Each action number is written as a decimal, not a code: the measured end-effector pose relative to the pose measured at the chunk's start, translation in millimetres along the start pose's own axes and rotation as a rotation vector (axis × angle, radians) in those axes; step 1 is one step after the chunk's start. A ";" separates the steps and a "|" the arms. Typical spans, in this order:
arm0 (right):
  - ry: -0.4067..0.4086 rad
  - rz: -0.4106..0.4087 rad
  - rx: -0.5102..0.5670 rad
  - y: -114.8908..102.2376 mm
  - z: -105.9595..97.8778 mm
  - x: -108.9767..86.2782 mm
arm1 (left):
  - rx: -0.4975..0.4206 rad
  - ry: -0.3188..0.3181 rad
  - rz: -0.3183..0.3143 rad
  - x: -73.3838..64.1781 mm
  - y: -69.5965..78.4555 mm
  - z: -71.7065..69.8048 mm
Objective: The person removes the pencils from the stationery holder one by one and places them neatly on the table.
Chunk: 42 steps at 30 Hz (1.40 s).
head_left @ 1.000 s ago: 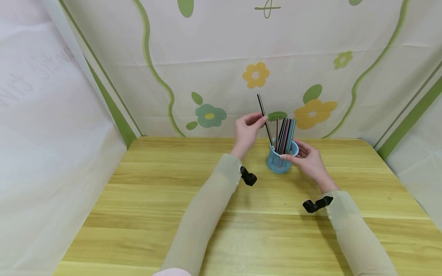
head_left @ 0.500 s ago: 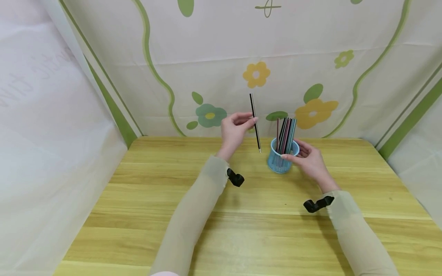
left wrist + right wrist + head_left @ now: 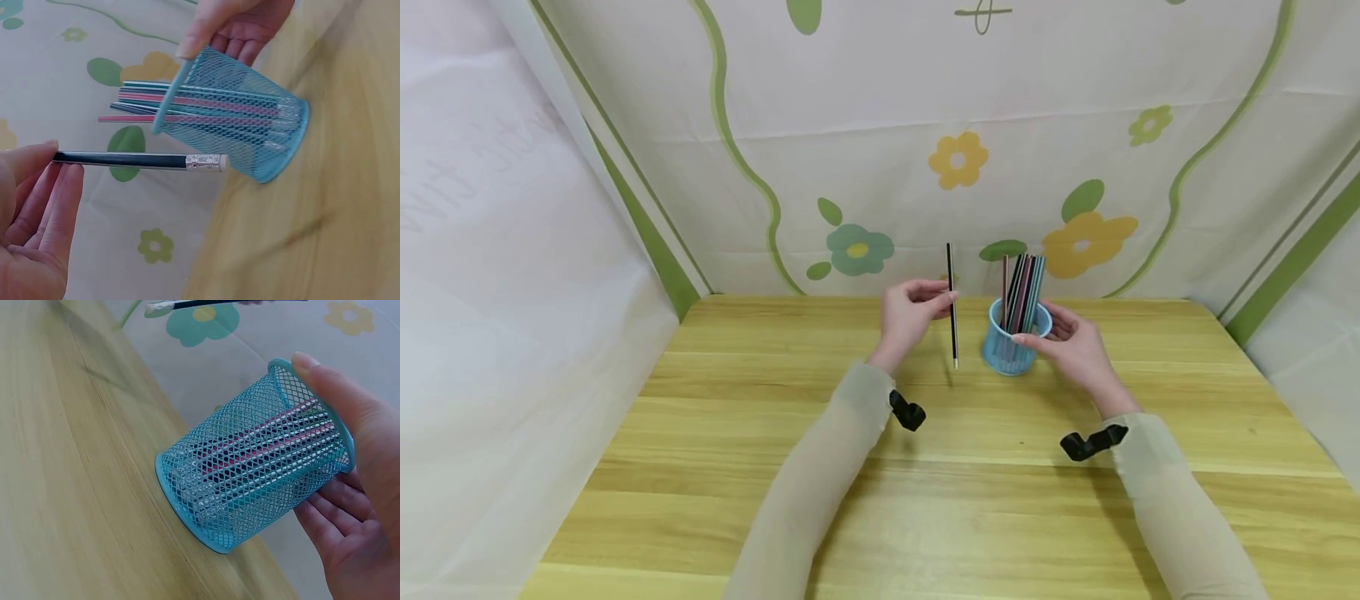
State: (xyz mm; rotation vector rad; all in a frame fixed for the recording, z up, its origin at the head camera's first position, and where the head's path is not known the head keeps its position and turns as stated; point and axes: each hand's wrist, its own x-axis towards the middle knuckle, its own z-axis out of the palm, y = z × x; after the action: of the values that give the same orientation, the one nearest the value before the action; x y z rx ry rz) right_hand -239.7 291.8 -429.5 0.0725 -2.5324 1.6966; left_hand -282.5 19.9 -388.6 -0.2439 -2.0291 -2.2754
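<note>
My left hand (image 3: 908,318) pinches a black pencil (image 3: 952,333) between thumb and fingers, just left of a light-blue mesh pen holder (image 3: 1000,357). The pencil is nearly upright, its white eraser and silver ferrule pointing down, and its lower end hangs above the table. Thumb on the rim, my right hand (image 3: 1081,350) grips the pen holder from the right; its fingers lie round the far side, partly hidden. Several pencils (image 3: 187,106) in black, dark red and teal lean inside the holder, eraser ends down, as the left wrist view shows.
The wooden table (image 3: 925,500) carries the pen holder near its back edge. Behind it hangs a pale cloth backdrop (image 3: 865,158) printed with flowers and leaves. White cloth sides (image 3: 490,333) flank the table. Each wrist wears a black camera mount (image 3: 907,411).
My left hand has drawn the black pencil out of the pen holder, moved it left, then lowered and straightened it. The right hand has stayed on the holder.
</note>
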 end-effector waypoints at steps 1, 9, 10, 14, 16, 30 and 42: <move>-0.002 0.000 0.000 -0.2 -0.1 0.2 | -0.006 0.000 -0.012 -1.3 -3.1 0.0; 0.012 0.021 -0.009 -5.7 -0.7 -1.2 | -0.042 0.025 -0.089 -7.3 -27.3 1.0; 0.016 0.022 -0.017 -6.2 -0.9 -1.4 | -0.045 0.026 -0.097 -8.0 -29.7 1.1; 0.022 0.029 -0.034 -8.3 -1.5 -2.3 | -0.051 0.023 -0.136 -10.1 -37.8 2.1; 0.021 0.031 -0.035 -8.6 -2.0 -2.3 | -0.054 0.015 -0.154 -10.9 -42.3 2.3; 0.012 0.034 -0.039 -6.6 -2.4 0.0 | 0.018 0.005 -0.302 -15.9 -64.0 8.9; -0.012 0.044 -0.003 -12.7 -3.4 -1.6 | 0.134 0.038 -0.376 -15.2 -70.2 16.8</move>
State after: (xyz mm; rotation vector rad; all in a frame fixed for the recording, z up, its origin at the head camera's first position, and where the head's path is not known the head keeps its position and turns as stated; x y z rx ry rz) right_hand -236.8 290.1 -416.7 0.0264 -2.5636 1.7137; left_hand -278.2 44.2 -458.2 0.2071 -2.3630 -2.2971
